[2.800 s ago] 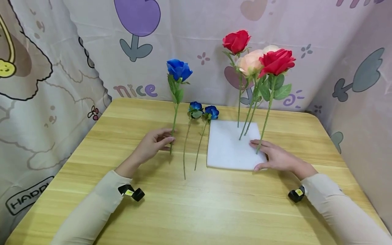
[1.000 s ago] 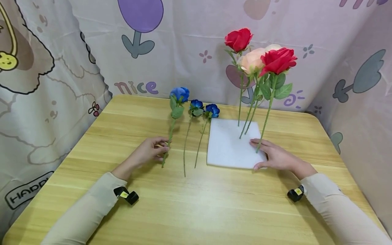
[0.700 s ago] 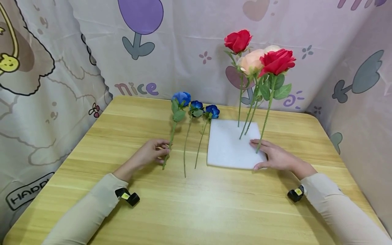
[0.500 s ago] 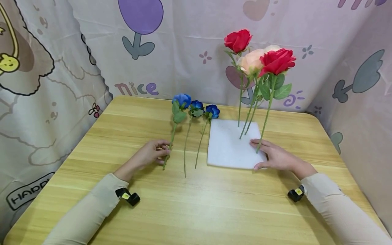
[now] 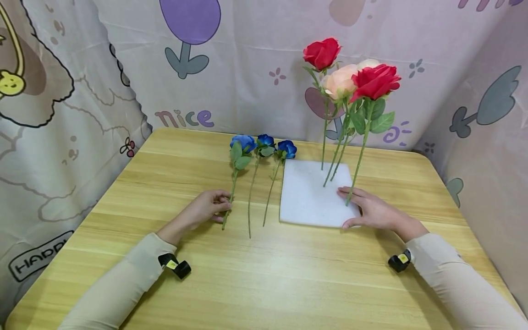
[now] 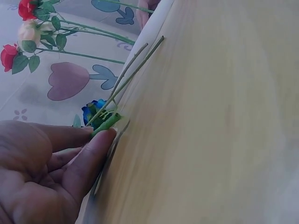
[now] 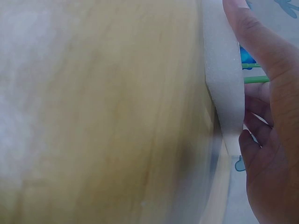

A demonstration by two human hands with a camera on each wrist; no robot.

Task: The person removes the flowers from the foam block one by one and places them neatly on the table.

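Atop the table (image 5: pixel 264 284), the left hand (image 5: pixel 203 208) pinches a blue rose (image 5: pixel 244 144) (the right hand (image 5: pixel 375 212), loosely spread, touches the white pad (image 5: pixel 311 199)).

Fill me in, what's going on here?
A person's left hand pinches a blue rose by its stem, near the lower end. Two more blue roses lie on the table beside it. The right hand rests on the white board, where four roses stand, two of them red.
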